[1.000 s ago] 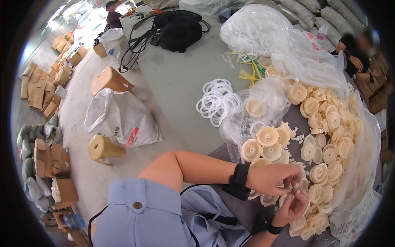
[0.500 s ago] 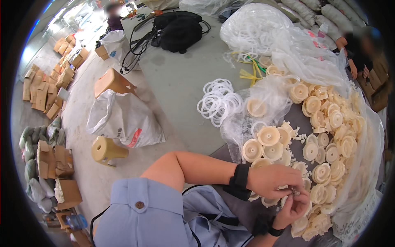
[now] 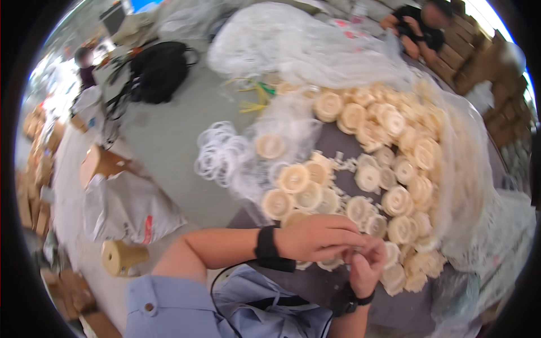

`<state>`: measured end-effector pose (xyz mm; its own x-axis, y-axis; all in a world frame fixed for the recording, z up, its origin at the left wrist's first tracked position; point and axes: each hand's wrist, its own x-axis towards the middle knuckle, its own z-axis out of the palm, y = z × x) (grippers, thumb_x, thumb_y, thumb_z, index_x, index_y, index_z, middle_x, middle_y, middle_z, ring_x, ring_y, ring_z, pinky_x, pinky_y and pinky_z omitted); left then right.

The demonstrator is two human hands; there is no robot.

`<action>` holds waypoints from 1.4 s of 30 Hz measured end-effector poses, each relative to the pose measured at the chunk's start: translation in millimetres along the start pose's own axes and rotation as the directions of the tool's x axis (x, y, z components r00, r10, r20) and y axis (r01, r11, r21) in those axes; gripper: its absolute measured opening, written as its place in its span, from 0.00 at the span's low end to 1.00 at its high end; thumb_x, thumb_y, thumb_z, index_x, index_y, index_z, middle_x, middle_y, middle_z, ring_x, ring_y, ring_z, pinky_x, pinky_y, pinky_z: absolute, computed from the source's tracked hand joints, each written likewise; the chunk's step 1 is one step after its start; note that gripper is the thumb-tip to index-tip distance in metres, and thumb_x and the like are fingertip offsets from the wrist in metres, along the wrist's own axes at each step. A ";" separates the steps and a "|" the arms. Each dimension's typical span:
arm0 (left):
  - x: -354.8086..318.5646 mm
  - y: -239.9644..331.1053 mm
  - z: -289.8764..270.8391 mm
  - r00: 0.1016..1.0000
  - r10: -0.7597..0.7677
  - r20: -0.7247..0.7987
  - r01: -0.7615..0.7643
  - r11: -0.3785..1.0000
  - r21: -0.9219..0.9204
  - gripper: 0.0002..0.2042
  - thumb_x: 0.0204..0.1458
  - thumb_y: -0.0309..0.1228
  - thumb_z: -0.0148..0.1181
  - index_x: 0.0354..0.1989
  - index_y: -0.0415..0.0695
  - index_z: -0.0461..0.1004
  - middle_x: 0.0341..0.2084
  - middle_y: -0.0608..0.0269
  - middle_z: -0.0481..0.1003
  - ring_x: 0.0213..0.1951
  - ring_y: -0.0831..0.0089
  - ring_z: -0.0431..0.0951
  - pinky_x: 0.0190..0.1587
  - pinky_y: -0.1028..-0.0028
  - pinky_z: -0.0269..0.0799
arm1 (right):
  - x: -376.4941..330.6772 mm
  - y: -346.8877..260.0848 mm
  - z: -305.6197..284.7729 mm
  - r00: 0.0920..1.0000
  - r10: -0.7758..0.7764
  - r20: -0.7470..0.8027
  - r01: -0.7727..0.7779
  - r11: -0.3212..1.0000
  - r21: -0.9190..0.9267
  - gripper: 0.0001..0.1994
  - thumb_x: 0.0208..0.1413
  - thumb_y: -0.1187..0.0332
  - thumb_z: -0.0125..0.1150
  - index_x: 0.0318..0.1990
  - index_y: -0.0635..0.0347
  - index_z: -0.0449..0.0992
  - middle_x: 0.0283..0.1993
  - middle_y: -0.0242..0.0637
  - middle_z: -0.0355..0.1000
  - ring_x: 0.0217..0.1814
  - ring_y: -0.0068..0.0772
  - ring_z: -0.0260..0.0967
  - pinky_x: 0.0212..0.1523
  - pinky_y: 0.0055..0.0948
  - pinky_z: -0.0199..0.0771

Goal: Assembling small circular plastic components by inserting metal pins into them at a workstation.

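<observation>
My left hand [image 3: 320, 238] and my right hand [image 3: 367, 269] meet at the fingertips over the near side of the table. Both are closed in a pinch around something small, too blurred and covered by the fingers to name. Just beyond my left hand lie cream plastic wheel-like discs [image 3: 293, 178], some stacked. A larger heap of the same cream parts [image 3: 397, 200] spreads to the right of my hands. Small pale plastic pieces [image 3: 345, 163] are scattered between the two groups.
White rings [image 3: 221, 155] lie in a pile left of the discs, beside crumpled clear plastic [image 3: 256, 174]. Another bag of rings [image 3: 253, 42] and a black bag [image 3: 159, 72] sit farther back. Stools [image 3: 124, 257] and a sack [image 3: 127, 211] stand left. Another person [image 3: 422, 34] is at the far right.
The whole view has swung to the right, so the table and its contents sit farther left in the picture. My hands stay pinched together over the cream parts.
</observation>
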<state>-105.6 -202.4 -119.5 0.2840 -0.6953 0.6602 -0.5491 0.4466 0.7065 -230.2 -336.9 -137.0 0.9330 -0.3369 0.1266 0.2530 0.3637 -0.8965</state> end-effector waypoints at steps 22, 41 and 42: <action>1.6 1.0 -6.7 0.941 -0.338 0.029 0.337 0.917 -0.213 0.10 0.45 0.21 0.62 0.37 0.41 0.75 0.33 0.62 0.74 0.36 0.73 0.75 0.36 0.76 0.70 | 3.9 -0.9 0.8 0.997 -0.074 0.019 0.075 0.995 -0.059 0.08 0.48 0.84 0.56 0.34 0.64 0.67 0.38 0.35 0.65 0.40 0.23 0.65 0.42 0.22 0.66; -2.8 -3.3 -4.3 0.894 -0.443 0.063 0.432 0.819 -0.378 0.11 0.47 0.20 0.60 0.40 0.40 0.73 0.34 0.64 0.74 0.37 0.77 0.74 0.39 0.77 0.70 | 5.2 4.2 1.6 0.979 -0.194 -0.064 0.185 0.975 -0.125 0.09 0.46 0.86 0.57 0.34 0.65 0.68 0.40 0.38 0.65 0.42 0.26 0.64 0.45 0.24 0.66; -2.6 -4.2 -3.3 0.892 -0.448 0.058 0.428 0.799 -0.422 0.10 0.48 0.21 0.59 0.41 0.40 0.72 0.33 0.65 0.74 0.37 0.79 0.74 0.38 0.79 0.71 | 7.1 5.8 0.6 0.978 -0.198 -0.060 0.190 0.974 -0.124 0.09 0.46 0.86 0.57 0.34 0.65 0.68 0.40 0.38 0.65 0.42 0.26 0.64 0.45 0.24 0.66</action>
<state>-101.4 -200.6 -123.4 0.4540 -0.8529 0.2579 0.0151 0.2968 0.9548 -221.9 -336.7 -141.0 0.8471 -0.4542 0.2760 0.3915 0.1822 -0.9019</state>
